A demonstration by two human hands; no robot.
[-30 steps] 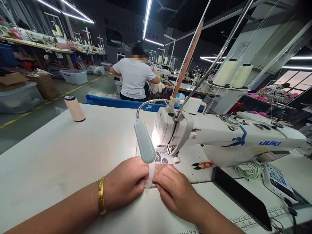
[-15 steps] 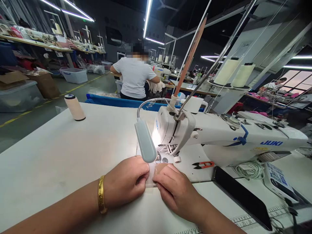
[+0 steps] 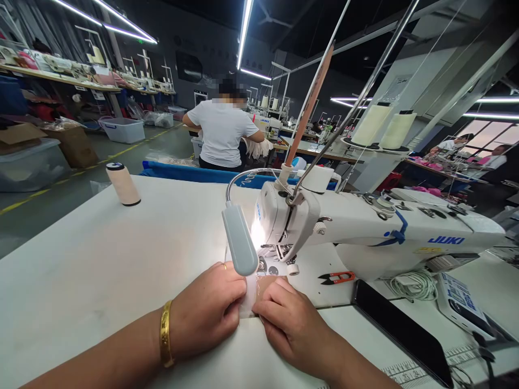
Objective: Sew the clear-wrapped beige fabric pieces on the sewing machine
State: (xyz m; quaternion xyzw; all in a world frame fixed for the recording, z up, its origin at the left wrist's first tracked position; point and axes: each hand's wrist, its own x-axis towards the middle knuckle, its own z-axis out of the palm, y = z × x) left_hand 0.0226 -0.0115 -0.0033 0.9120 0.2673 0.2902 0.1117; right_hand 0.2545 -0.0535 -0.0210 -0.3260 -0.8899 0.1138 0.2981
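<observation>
A small brown fabric piece (image 3: 265, 286) lies by the presser foot of the white sewing machine (image 3: 328, 213), alongside a whitish, see-through strip (image 3: 248, 303). My left hand (image 3: 206, 309) is closed at the strip's left edge, fingers curled under. My right hand (image 3: 290, 319) pinches the brown fabric at its near right side, with fingertips and thumb together. Over the work hangs a grey lamp head (image 3: 240, 237), lighting the needle area and covering part of it. The fabric under my fingers is hidden.
Orange-handled thread snips (image 3: 337, 278) and a black phone (image 3: 401, 329) lie right of my right hand. A thread cone (image 3: 122, 185) stands at the table's far left. Coiled cable (image 3: 413, 285) sits behind the phone. A person in a white shirt (image 3: 223, 129) sits ahead, facing away.
The view has shifted slightly. More of the brown fabric and pale strip shows between my hands, which have moved slightly apart. Both hands keep their closed grips.
</observation>
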